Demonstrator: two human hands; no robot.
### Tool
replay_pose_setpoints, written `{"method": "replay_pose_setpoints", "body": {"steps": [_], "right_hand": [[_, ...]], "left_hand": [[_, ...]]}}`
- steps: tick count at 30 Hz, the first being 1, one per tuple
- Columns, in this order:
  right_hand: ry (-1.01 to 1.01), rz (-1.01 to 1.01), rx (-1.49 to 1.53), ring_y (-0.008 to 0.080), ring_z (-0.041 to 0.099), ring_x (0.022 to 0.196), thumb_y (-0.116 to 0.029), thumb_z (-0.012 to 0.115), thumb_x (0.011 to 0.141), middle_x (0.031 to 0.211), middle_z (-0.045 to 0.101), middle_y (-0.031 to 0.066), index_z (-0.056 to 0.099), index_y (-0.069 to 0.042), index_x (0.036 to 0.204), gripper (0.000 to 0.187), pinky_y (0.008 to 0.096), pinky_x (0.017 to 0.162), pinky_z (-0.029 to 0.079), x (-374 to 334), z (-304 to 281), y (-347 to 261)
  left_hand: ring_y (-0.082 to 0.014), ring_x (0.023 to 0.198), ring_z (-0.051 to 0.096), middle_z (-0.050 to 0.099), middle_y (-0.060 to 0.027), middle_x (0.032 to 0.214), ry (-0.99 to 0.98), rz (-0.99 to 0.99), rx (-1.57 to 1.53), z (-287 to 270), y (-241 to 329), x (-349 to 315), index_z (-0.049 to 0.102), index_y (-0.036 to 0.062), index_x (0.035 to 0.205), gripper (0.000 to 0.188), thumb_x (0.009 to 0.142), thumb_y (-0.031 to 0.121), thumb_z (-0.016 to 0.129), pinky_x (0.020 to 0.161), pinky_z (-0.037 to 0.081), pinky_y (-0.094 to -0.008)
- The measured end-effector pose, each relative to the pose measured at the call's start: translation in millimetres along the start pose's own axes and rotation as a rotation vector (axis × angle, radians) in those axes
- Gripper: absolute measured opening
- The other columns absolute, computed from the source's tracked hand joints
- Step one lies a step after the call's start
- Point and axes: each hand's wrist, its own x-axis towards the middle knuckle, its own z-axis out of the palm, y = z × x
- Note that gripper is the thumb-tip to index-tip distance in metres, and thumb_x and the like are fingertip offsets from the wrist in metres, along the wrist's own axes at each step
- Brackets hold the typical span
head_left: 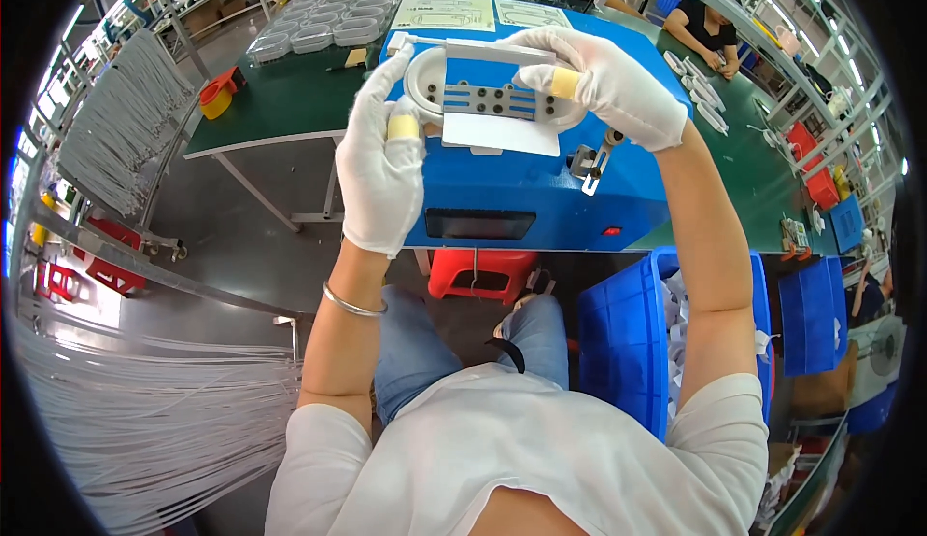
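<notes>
A white oval coil of what looks like cable (422, 82) sits around a metal fixture (491, 99) on a blue machine (579, 210). My left hand (381, 164), in a white glove with yellow tape on the thumb, grips the coil's left end. Its index finger touches a small white plug (399, 43). My right hand (618, 87), gloved and taped alike, curls over the coil's right end, thumb pressed inward and fingers along a white strip (497, 52). A white card (500, 134) juts out below the fixture.
Clear plastic trays (328, 24) and a tape roll dispenser (220, 94) stand on the green table (290, 101). Coiled white cables (697, 92) lie at right. A blue bin (618, 314) with white pieces is beside my right leg. Long white cables (164, 420) hang at left. Co-workers sit beyond.
</notes>
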Motion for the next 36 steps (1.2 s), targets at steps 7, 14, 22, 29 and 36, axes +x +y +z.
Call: {"method": "replay_pose_setpoints", "body": {"steps": [7,14,22,29,36], "right_hand": [[-0.062,-0.111,-0.361,0.0144,0.058,0.082,-0.012,0.062,0.086,0.091,0.063,0.0098,0.059,-0.005,0.114,0.029,0.0262,0.077,0.049,5.7,-2.3,-2.1],[0.029,-0.409,-0.461,0.016,0.06,0.063,-0.01,0.047,0.082,0.072,0.063,0.0102,0.065,-0.002,0.091,0.021,0.0289,0.056,0.048,-1.6,-20.3,-23.7],[0.677,0.37,-0.127,0.0132,0.048,0.056,-0.02,0.058,0.086,0.065,0.053,0.0048,0.064,0.001,0.088,0.022,0.0277,0.049,0.04,-121.1,-106.3,86.9],[1.334,0.837,0.402,0.0193,0.057,0.056,-0.025,0.063,0.082,0.072,0.059,0.0107,0.062,0.001,0.084,0.026,0.0302,0.048,0.047,-217.5,-114.8,248.5],[0.842,1.391,-0.854,0.0336,0.055,0.113,-0.021,0.051,0.081,0.122,0.055,0.0164,0.063,-0.023,0.117,0.038,0.0448,0.093,0.045,-344.6,-108.5,235.7]], "left_hand": [[-0.0094,0.056,0.053,0.059,-0.0095,0.074,0.016,-0.591,-0.391,18.1,-14.5,-53.1,0.052,-0.0025,0.111,0.038,0.096,0.033,0.049,0.049,0.046,-0.0225],[-0.0178,0.072,0.057,0.06,-0.0134,0.105,-0.334,-0.206,-0.618,41.4,22.6,-28.2,0.041,-0.0005,0.132,0.054,0.09,0.03,0.056,0.057,0.049,-0.0268],[-0.0131,0.065,0.056,0.058,-0.0187,0.116,-0.589,-0.358,-0.088,-18.7,47.7,-56.7,0.036,-0.006,0.136,0.11,0.057,0.059,0.079,0.056,0.044,-0.0218],[-0.0132,0.067,0.058,0.062,-0.0171,0.104,-0.708,-0.517,-0.073,-12.1,23.4,-69.7,0.046,-0.0048,0.13,0.073,0.079,0.042,0.07,0.062,0.048,-0.0244],[-0.0099,0.063,0.054,0.062,-0.0143,0.103,-0.691,-0.499,0.034,-9.7,9.8,-75.1,0.047,-0.004,0.129,0.071,0.084,0.048,0.063,0.061,0.043,-0.0216]]}}
